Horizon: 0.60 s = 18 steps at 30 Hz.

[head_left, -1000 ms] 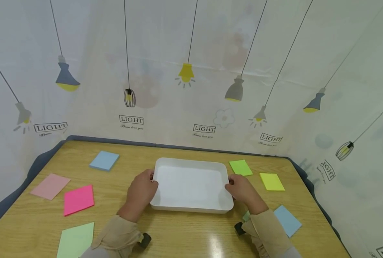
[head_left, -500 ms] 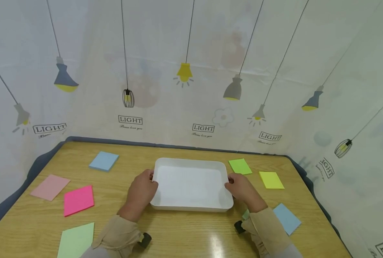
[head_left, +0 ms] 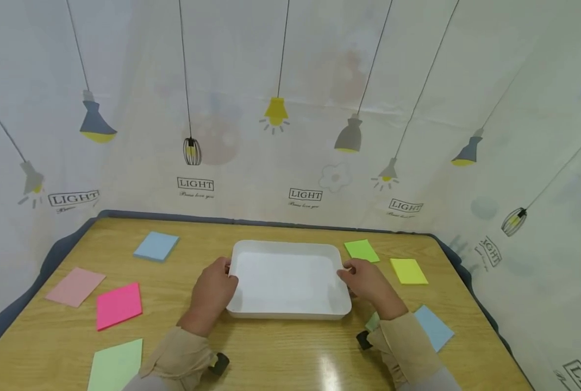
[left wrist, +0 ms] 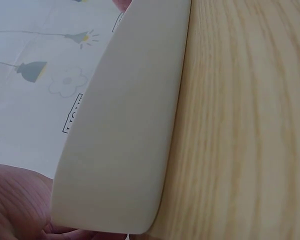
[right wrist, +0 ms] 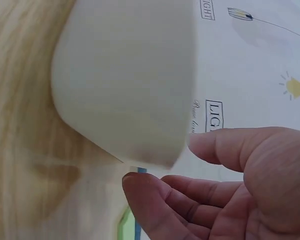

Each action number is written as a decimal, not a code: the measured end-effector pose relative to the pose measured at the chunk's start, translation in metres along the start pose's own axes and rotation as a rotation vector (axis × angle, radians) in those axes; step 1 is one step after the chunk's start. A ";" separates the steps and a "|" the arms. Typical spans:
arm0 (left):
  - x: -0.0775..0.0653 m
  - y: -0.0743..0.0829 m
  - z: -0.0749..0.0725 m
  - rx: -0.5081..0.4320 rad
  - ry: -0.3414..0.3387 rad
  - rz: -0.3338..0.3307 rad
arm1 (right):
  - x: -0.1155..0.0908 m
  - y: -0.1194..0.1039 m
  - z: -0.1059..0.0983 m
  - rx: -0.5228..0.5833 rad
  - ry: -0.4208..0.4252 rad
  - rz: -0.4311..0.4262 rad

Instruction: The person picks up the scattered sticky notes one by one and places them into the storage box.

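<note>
The left hand [head_left: 212, 290] pinches a white tray [head_left: 290, 279], and the right hand [head_left: 368, 279] is at its other end.
From where I stand, I make the tray the middle of a clock, with the lamp-picture sheet [head_left: 251, 70] at twelve. The tray is right way up, near the middle of the wooden table [head_left: 270, 358]; I can't tell if it touches the wood. The left hand squeezes its edge at nine. At three, the right hand's thumb is by the rim, with its pointing finger spread apart from it. Around lie a green paper [head_left: 361, 251] at two, a yellow paper [head_left: 408, 271] at three and a pale green paper [head_left: 116, 364] at eight.
</note>
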State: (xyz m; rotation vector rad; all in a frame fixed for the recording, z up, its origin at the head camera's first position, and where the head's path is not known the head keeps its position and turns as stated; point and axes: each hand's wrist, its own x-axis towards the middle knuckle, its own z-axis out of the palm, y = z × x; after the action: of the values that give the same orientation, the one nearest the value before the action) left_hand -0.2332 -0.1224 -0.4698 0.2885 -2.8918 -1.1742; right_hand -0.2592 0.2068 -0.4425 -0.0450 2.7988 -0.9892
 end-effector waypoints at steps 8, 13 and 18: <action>0.002 -0.005 0.001 -0.005 0.000 0.003 | -0.014 0.002 -0.022 0.006 0.005 -0.043; 0.001 -0.002 0.000 -0.001 -0.014 0.007 | -0.023 0.009 -0.037 0.022 0.023 -0.031; -0.001 -0.001 0.000 -0.008 -0.019 0.006 | -0.034 0.018 -0.045 -0.060 0.059 -0.037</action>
State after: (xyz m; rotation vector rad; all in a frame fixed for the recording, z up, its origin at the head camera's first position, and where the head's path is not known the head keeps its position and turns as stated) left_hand -0.2325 -0.1229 -0.4702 0.2702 -2.9019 -1.1935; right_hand -0.2333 0.2521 -0.4142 -0.0770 2.8917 -0.9290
